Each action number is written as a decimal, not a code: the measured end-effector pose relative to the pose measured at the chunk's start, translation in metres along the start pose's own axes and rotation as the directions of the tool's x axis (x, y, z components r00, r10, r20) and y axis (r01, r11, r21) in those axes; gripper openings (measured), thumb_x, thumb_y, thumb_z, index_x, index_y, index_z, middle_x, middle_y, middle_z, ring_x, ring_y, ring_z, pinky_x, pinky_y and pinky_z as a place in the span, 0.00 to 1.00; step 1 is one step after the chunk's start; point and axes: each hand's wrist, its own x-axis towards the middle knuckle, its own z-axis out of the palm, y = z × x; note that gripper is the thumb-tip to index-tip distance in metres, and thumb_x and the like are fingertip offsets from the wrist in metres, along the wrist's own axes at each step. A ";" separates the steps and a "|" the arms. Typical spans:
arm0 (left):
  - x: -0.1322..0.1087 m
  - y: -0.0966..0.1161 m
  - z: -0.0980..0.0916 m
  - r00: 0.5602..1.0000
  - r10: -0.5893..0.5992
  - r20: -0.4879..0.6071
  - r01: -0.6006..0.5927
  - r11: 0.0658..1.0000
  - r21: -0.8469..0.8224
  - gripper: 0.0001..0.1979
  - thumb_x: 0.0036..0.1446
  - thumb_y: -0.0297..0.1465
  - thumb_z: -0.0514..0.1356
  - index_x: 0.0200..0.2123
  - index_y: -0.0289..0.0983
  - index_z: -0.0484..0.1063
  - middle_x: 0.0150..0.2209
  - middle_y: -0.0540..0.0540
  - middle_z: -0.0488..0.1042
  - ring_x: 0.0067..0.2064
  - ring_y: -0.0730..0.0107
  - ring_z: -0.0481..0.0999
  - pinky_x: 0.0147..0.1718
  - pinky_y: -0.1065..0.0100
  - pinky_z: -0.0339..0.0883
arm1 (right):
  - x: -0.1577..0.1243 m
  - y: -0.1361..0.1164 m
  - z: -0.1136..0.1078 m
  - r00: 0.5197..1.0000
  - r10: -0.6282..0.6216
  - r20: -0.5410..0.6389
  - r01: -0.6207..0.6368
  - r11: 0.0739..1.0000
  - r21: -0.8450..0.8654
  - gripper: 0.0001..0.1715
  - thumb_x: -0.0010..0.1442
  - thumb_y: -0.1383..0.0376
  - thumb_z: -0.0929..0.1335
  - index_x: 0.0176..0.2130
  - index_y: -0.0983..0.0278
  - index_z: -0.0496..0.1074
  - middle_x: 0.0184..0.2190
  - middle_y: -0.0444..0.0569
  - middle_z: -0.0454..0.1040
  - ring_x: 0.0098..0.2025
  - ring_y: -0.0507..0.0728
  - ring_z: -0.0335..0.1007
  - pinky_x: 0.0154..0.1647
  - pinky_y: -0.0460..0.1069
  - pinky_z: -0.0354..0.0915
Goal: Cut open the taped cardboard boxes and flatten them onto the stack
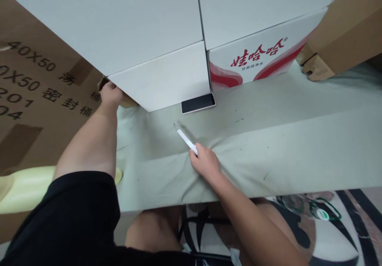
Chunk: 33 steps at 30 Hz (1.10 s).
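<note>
My right hand (205, 161) is closed around a slim white utility knife (187, 139) above the cloth-covered table (238, 160). The knife's thin tip points away from me and to the left; it is blurred. My left hand (111, 94) reaches forward into the gap between the large brown carton (44, 98) and the white boxes (167, 77). Its fingers are curled by a small brown edge, and what they hold is mostly hidden. Beyond the knife tip, a phone (198, 103) with a dark screen lies flat against the foot of the white boxes.
A white box with red lettering (256, 61) stands at the back right, beside an open brown carton (346, 39). A pale yellow object (30, 188) is under my left arm. Beyond the table's front edge lie a clear bottle with a green strap (324, 214) and patterned floor.
</note>
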 end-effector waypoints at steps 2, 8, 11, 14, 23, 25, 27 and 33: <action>-0.010 0.000 -0.016 0.997 -0.071 -0.032 0.073 0.994 0.079 0.12 0.63 0.23 0.56 0.48 0.24 0.73 0.43 0.46 0.79 0.48 0.62 0.73 0.59 0.55 0.65 | -0.002 0.000 -0.001 1.000 -0.004 -0.001 0.004 0.999 0.040 0.16 0.68 0.58 0.59 0.43 0.61 0.72 0.40 0.54 0.79 0.39 0.60 0.74 0.33 0.49 0.55; -0.067 0.011 -0.069 0.995 -0.096 -0.032 0.101 0.966 0.239 0.13 0.58 0.24 0.60 0.45 0.23 0.76 0.43 0.43 0.80 0.47 0.60 0.73 0.58 0.55 0.65 | -0.015 0.003 -0.001 0.993 -0.066 -0.101 0.092 0.957 0.275 0.10 0.66 0.60 0.62 0.38 0.61 0.71 0.33 0.49 0.76 0.35 0.57 0.69 0.33 0.48 0.54; -0.110 0.023 -0.087 0.998 -0.054 -0.016 0.056 0.960 0.273 0.15 0.58 0.25 0.58 0.47 0.24 0.76 0.44 0.41 0.80 0.46 0.60 0.74 0.56 0.56 0.66 | -0.028 0.005 0.004 0.983 -0.084 -0.165 0.150 0.884 0.443 0.09 0.64 0.60 0.62 0.34 0.60 0.68 0.27 0.45 0.71 0.31 0.56 0.66 0.32 0.47 0.54; -0.162 0.035 -0.106 1.000 0.019 0.003 -0.019 0.961 0.278 0.18 0.59 0.25 0.57 0.51 0.27 0.76 0.47 0.41 0.78 0.47 0.62 0.74 0.56 0.59 0.65 | -0.045 0.009 0.006 0.976 -0.105 -0.193 0.198 0.803 0.562 0.10 0.62 0.57 0.62 0.32 0.59 0.64 0.24 0.43 0.68 0.28 0.55 0.65 0.31 0.47 0.55; -0.338 0.107 -0.130 0.820 0.512 0.257 -0.548 0.831 0.092 0.19 0.61 0.34 0.55 0.52 0.34 0.73 0.49 0.36 0.73 0.49 0.54 0.76 0.48 0.54 0.72 | -0.067 0.037 -0.028 0.903 -0.107 -0.416 0.388 0.618 0.684 0.14 0.61 0.53 0.64 0.35 0.61 0.67 0.27 0.45 0.74 0.29 0.53 0.69 0.33 0.48 0.62; -0.368 0.128 -0.119 0.765 0.552 0.332 -0.573 0.819 -0.043 0.18 0.62 0.33 0.54 0.52 0.36 0.74 0.47 0.38 0.74 0.46 0.57 0.78 0.45 0.57 0.75 | -0.066 0.042 -0.035 0.865 -0.111 -0.489 0.462 0.554 0.692 0.16 0.62 0.52 0.64 0.39 0.61 0.69 0.34 0.48 0.77 0.32 0.54 0.70 0.35 0.49 0.64; -0.388 0.147 -0.114 0.694 0.616 0.373 -0.591 0.783 -0.193 0.16 0.61 0.31 0.56 0.51 0.38 0.75 0.50 0.37 0.76 0.50 0.56 0.78 0.47 0.57 0.75 | -0.067 0.047 -0.041 0.828 -0.115 -0.550 0.522 0.518 0.678 0.17 0.63 0.51 0.64 0.42 0.61 0.70 0.41 0.50 0.78 0.33 0.53 0.70 0.36 0.49 0.64; -0.368 0.154 -0.125 0.740 0.665 0.101 -0.605 0.724 -0.332 0.15 0.59 0.27 0.57 0.46 0.46 0.78 0.48 0.46 0.80 0.49 0.58 0.80 0.51 0.55 0.75 | -0.074 0.051 -0.048 0.773 -0.235 -0.589 0.623 0.458 0.634 0.19 0.65 0.47 0.63 0.38 0.60 0.66 0.55 0.54 0.76 0.47 0.58 0.73 0.46 0.53 0.67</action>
